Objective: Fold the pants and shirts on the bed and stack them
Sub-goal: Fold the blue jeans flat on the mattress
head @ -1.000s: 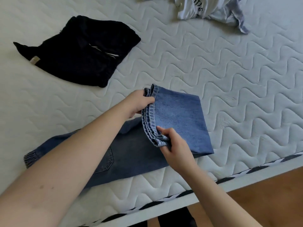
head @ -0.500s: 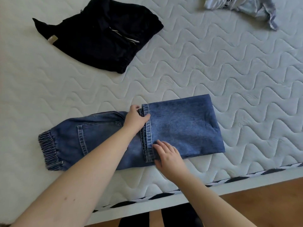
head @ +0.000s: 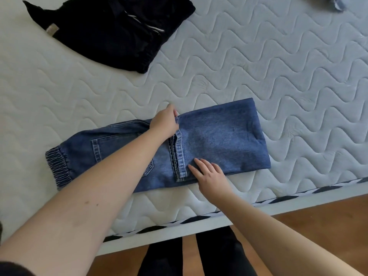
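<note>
Blue jeans (head: 223, 136) lie near the front edge of the white quilted mattress (head: 258, 66), their legs folded back over the seat, elastic waistband at the left. My left hand (head: 165, 122) pinches the far corner of the leg hems. My right hand (head: 209, 174) lies flat with fingers spread on the near corner of the folded legs, pressing down. A black folded garment (head: 111, 28) sits at the back left. A scrap of a light grey shirt (head: 338, 1) shows at the top right edge.
The mattress's front edge with black-and-white piping (head: 199, 220) runs across the lower frame. Below it are a wooden floor (head: 318, 226) and my dark-clad legs (head: 199, 255).
The folded leg hems, held up a second ago, now lie flat on the seat of the jeans. My right hand let go and flattened on the fabric. The view has shifted downward.
</note>
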Demonstrator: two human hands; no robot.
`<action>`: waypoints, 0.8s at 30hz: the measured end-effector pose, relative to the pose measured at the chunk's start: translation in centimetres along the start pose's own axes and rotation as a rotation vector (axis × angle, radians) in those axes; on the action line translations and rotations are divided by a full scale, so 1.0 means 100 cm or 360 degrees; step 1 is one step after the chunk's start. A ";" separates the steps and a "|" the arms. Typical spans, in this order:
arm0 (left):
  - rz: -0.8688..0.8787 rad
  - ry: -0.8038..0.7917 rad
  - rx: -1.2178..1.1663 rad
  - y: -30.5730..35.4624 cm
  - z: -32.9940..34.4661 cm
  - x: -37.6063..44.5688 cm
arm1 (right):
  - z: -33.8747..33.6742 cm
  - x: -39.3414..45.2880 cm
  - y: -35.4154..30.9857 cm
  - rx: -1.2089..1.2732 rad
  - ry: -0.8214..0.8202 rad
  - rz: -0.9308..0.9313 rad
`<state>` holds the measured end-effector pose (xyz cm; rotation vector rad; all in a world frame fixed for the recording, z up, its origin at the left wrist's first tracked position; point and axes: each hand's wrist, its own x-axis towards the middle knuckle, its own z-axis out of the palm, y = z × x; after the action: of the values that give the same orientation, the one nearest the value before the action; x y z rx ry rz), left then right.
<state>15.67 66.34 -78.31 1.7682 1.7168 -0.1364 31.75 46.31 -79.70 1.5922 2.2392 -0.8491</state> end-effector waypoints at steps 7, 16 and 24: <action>0.0139 -0.0230 0.0444 -0.001 -0.004 0.016 | -0.002 -0.003 0.005 -0.0100 -0.0024 -0.0019; -0.0064 -0.0164 -0.0180 -0.031 0.015 0.008 | 0.000 0.000 0.013 -0.0150 0.0027 0.0053; 0.0245 0.0180 0.0196 -0.028 0.026 0.001 | 0.020 -0.031 0.014 -0.0147 -0.0022 0.0052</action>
<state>14.05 64.82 -81.43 2.0260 1.6733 -0.0783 33.96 43.04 -80.10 1.5715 2.2034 -0.7348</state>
